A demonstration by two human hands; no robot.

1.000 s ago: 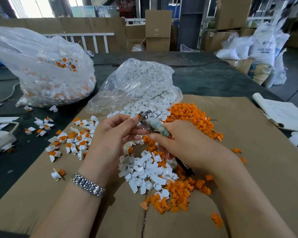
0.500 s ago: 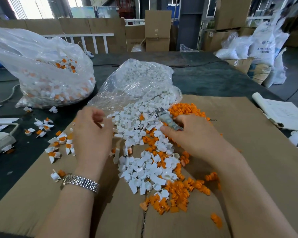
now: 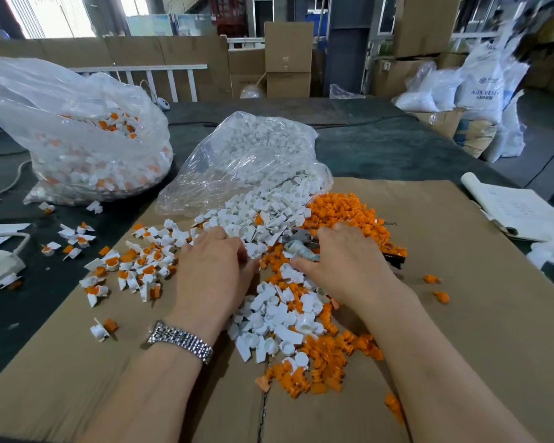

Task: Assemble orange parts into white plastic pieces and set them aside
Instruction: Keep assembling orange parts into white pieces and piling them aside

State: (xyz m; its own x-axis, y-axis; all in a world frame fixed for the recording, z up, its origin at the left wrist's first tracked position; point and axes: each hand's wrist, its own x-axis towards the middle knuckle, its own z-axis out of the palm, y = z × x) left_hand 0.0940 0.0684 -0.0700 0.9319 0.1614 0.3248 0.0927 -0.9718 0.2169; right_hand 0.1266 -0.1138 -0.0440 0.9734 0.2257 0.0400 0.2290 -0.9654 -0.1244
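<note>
- Reaching into the middle of the heap, the person's left hand lies palm-down on the white plastic pieces, fingers curled among them; whether they have pinched one yet cannot be told, as the fingertips are buried.
- The right hand rests on the edge of the orange parts and is closed around a small metal tool, whose jaws poke out toward the left hand and whose dark handle end shows at the far side of the hand.
- Done so far, by the look of it: a loose scatter of assembled pieces, white with orange fitted in, lies to the left on the cardboard sheet, and a large clear bag farther left holds many more.
- Left to do: a good deal. Unjoined white pieces spill from a second clear bag, and orange parts lie in two heaps, one beyond the hands and one nearer the person.
- The step in hand is probably picking up the next white piece and orange part to join.
- Room to move: the cardboard is bare to the right and near the person. The finished scatter already runs off its left edge onto the dark tabletop, so pieces tossed that way could roll away.
- A stack of papers sits at the right edge, well apart from the hands.
</note>
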